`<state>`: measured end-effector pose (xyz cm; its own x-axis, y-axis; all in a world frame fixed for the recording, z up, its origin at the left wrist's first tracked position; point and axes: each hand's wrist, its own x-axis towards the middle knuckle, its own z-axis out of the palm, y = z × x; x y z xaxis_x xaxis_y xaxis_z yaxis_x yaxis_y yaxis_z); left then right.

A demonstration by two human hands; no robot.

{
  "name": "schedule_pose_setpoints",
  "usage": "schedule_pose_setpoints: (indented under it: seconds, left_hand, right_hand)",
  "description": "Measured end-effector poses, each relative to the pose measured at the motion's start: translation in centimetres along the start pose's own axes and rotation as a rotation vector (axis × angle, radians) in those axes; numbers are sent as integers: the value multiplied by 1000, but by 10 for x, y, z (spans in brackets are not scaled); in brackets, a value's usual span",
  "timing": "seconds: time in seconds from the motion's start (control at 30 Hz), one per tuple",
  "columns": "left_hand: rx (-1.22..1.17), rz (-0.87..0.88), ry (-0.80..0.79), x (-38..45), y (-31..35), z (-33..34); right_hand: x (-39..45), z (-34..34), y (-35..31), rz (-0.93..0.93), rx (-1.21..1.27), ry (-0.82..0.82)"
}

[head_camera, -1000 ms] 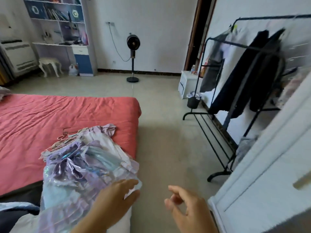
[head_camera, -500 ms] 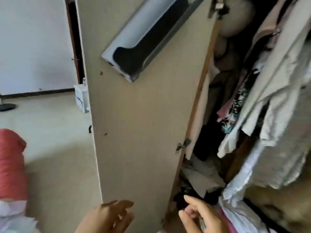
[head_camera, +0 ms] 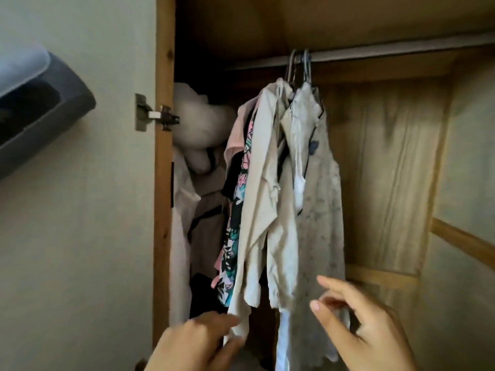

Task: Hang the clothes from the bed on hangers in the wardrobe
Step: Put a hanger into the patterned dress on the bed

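Home bedroom: open wooden wardrobe, clothes on hangers along rail.

Garments hang from rail inside wardrobe.

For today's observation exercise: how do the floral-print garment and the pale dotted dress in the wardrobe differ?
The floral-print garment is bright pink, teal and black; the pale dotted dress is greyish with faint specks. The floral one is mostly hidden behind a cream shirt; the dress hangs in front, fully exposed. The floral one sits leftward; the dress rightmost. Both hang from the rail.
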<state>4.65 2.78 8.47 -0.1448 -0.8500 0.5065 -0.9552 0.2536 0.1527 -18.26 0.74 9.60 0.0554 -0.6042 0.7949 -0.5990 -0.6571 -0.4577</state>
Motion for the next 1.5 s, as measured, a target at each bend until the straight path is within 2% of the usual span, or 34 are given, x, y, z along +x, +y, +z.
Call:
schedule_pose_setpoints:
  seconds: [0.07,0.2,0.3,0.5,0.6,0.7,0.93,1.07,1.37,1.5]
  left_hand:
    - [-103,73,42,46,11,-10]
    - [-59,302,198,147,29,-33]
    - [-40,390,290,208,42,-53]
    - [37,523,480,314,78,-101]
    - [248,443,566,360,83,-120]
    - [458,261,542,392,83,-129]
    - [641,-12,493,433,85,-122]
    - [617,-20,489,443,84,-120]
    - [611,2,611,427,75,-139]
    - [492,197,766,392,41,-131]
  right_hand:
    - [41,-3,12,-22,-46,38]
    - [123,-4,32,-116,-64,107]
    - [179,-7,45,-130,-62,229]
    - [272,-12,63,-168,-123,305]
    - [308,-10,71,-181,-136,315]
    - [340,-6,79,-202,-119,312]
    - [387,1,107,-205,-92,279]
    - [401,-2,124,-220,-82,270]
    - [423,-12,139,-264,-11,332]
    - [413,-7,145,-313,-18,272]
